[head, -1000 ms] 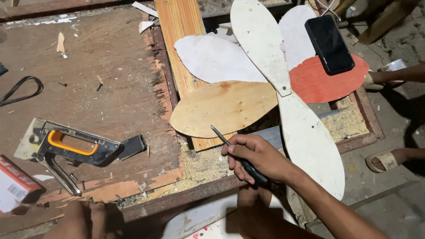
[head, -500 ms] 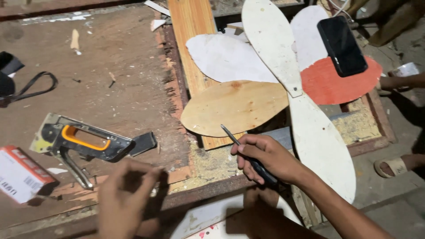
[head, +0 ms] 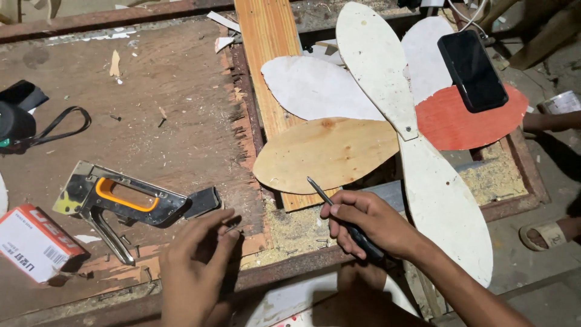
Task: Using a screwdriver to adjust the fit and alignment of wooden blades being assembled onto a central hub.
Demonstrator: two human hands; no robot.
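Nearest, the left hand (head: 196, 266) pinches a small metal staple (head: 232, 228) just right of the orange-handled steel staple gun (head: 130, 203) on the worn wooden tabletop (head: 163, 91). Right of the gun, the right hand (head: 369, 224) grips a dark-handled screwdriver (head: 339, 212), tip toward the farther tan oval plywood piece (head: 327, 151). Judging from this, a firm pinch and a steady tip would serve best.

Open room on the tabletop (head: 169, 109) lies at 11 o'clock of the hands, bare board with only wood chips. At 9 o'clock the staple gun (head: 130, 203) and a small red and white box (head: 36, 242) block the way. At 1 o'clock the overlapping petal-shaped boards (head: 339, 151) and a wooden plank (head: 266, 36) fill the surface, a black phone (head: 472, 69) lying on them at 2 o'clock
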